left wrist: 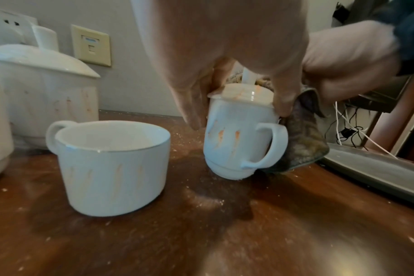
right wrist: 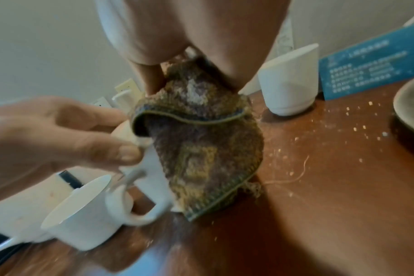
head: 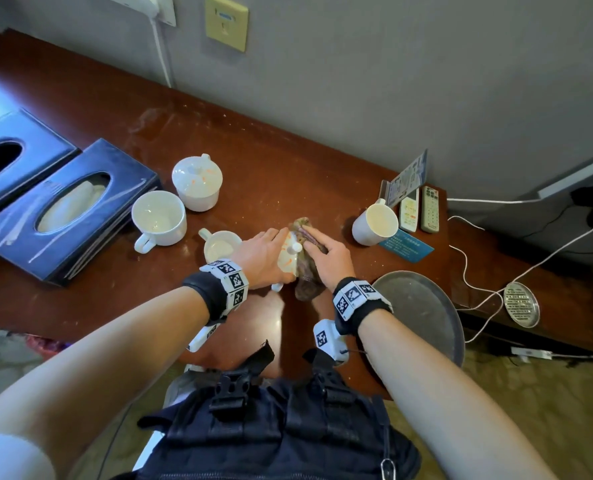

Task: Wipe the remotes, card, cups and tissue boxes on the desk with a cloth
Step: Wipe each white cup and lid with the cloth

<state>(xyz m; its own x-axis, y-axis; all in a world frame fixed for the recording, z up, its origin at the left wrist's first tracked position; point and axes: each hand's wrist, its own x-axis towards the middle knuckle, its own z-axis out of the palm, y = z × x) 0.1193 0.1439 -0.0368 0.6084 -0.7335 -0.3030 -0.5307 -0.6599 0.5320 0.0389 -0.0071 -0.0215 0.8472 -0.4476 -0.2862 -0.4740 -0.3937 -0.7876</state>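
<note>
head looks down, wrists close, sharing lidded cup (left wrist: 239, 134)

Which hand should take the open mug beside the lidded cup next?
Left, probably. The left hand grips the lidded cup, and the open mug stands beside it on that side. The right hand presses the cloth.

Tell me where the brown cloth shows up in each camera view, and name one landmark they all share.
Head: brown cloth at centre, under the right hand.
Left wrist: right of centre, behind the lidded cup.
Right wrist: centre, draped over that cup.
Shared landmark: the open cup beside it.
</note>
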